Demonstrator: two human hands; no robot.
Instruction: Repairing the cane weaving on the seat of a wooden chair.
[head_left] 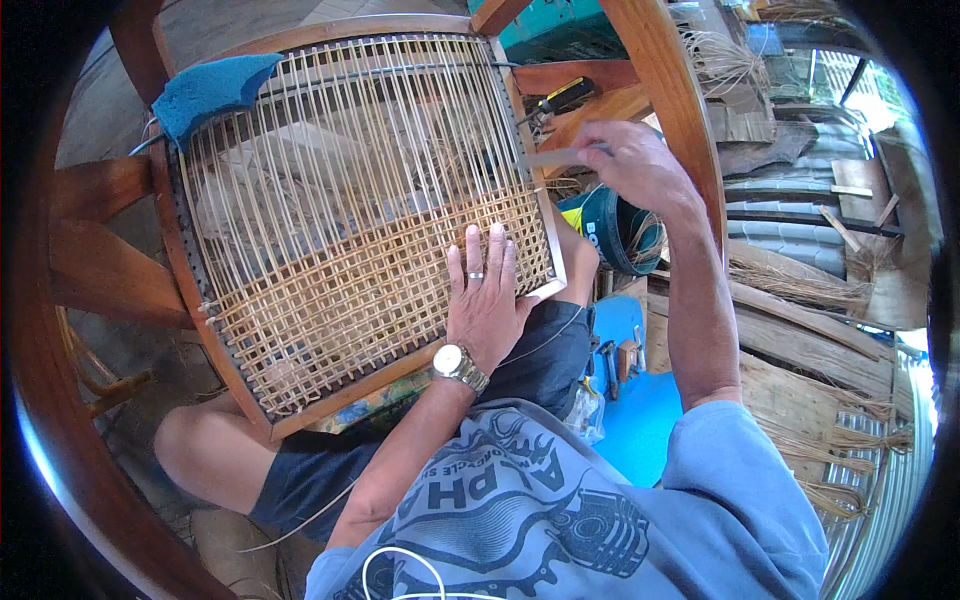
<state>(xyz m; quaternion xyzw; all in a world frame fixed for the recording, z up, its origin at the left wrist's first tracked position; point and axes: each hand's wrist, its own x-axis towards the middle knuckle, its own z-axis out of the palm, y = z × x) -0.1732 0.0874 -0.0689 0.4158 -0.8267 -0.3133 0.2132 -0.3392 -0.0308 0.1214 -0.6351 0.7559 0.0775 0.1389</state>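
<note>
A wooden chair frame (183, 235) holds a cane panel (350, 300) across my lap. Its near half is woven in a close grid, while only lengthwise strands (330, 130) span the far half. My left hand (487, 305) lies flat on the woven part at the right, fingers stretched out. Beyond the panel's right edge, my right hand (640, 165) grips a thin flat strip (555, 157), pale and blade-like, whose tip points left toward the strands. Its exact kind is unclear. A thin dark rod (400, 68) crosses the strands near the far rail.
A blue sponge (215, 95) sits on the far left corner. A screwdriver (567, 95) with a black and yellow handle lies on a wooden rail beyond my right hand. A dark bucket (625, 240) holds cane strands. Wooden boards (800, 320) and cane bundles (835, 455) lie at the right.
</note>
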